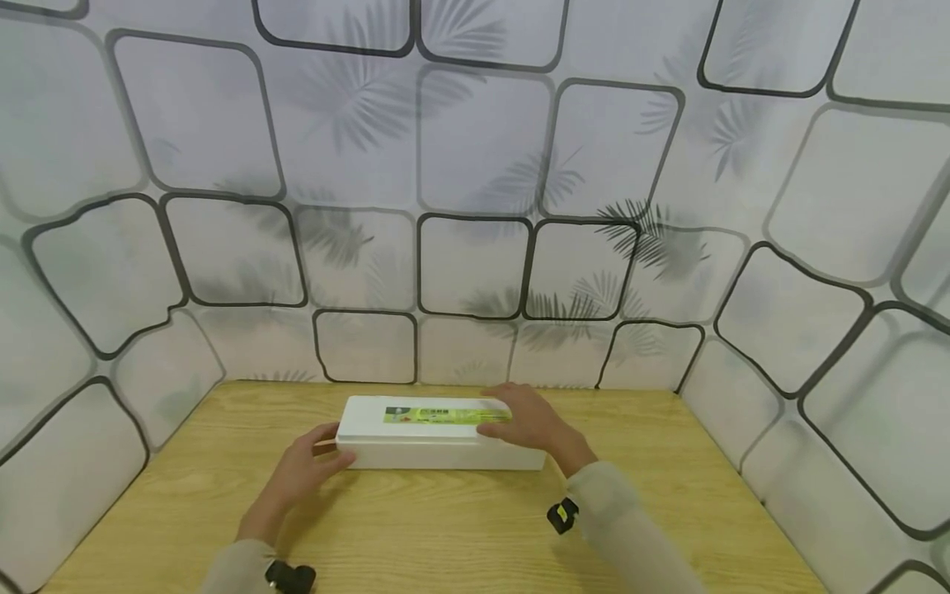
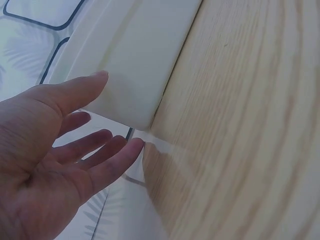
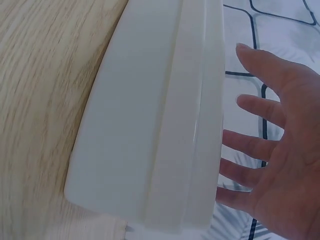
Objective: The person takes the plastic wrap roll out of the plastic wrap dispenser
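A long white box (image 1: 445, 456) with a fitted white lid (image 1: 362, 419) lies lengthwise across the wooden table. The lid carries a green and yellow printed label (image 1: 425, 415), partly covered by the right hand. My left hand (image 1: 306, 464) is at the box's left end, thumb by the front corner and fingers behind; in the left wrist view its fingers are spread and loosely bent. Over the lid's right part hovers or rests my right hand (image 1: 529, 421), its fingers loosely spread in the right wrist view. Whether either hand touches the box I cannot tell.
The light wooden table (image 1: 416, 536) reaches back to a wall (image 1: 475, 264) covered in rounded black and grey outlines and leaf prints. Similar walls stand at the left and right. A small black device (image 1: 562, 516) hangs at the right wrist, another (image 1: 291, 576) at the left.
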### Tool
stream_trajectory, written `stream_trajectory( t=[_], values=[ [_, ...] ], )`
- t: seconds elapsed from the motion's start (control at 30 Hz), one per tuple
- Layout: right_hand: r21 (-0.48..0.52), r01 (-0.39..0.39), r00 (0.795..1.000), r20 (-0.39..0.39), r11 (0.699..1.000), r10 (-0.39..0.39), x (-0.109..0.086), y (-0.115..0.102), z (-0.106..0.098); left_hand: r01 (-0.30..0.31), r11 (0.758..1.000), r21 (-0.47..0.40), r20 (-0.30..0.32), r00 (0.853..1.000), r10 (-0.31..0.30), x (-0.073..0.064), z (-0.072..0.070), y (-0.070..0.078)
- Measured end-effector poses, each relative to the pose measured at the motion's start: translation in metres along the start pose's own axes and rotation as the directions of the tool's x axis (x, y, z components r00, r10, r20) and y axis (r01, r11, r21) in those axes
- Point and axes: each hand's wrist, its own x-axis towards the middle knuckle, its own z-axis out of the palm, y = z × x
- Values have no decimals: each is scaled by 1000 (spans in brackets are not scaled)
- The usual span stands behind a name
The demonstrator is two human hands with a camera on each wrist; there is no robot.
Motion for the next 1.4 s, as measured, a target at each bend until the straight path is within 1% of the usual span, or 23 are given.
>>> stream_trajectory(
  t=[0.07,0.23,0.33,0.43,0.57,0.8,1.0,1.23,1.4],
  values=[
    [-16,21,1000,2,1000,-21,2,-2,2,-9,1000,-8,1,1000,9,0,0,0],
    [-48,55,998,18,997,-54,8,-3,9,-5,999,-34,-5,1000,5,0,2,-1],
    [-71,53,998,27,996,-51,10,-4,12,1,999,-42,-5,1000,-1,1,2,-1],
    [-128,52,998,32,990,-48,13,-6,14,-4,999,-42,0,1000,4,2,2,0],
    [-174,32,999,41,984,-25,13,-10,15,-9,999,-50,-5,1000,8,2,2,0],
    [-146,-8,999,50,989,16,15,-13,18,12,998,-66,-16,1000,-13,1,6,-1],
    [-124,-47,997,62,991,55,16,-14,21,-1,997,-79,-26,1000,-1,0,8,-2],
    [-131,-44,995,77,990,55,14,-13,22,12,996,-87,-20,1000,-13,-4,10,0],
    [-110,-31,995,92,993,41,11,-14,21,20,997,-80,-18,1000,-22,-6,11,2]
  ],
)
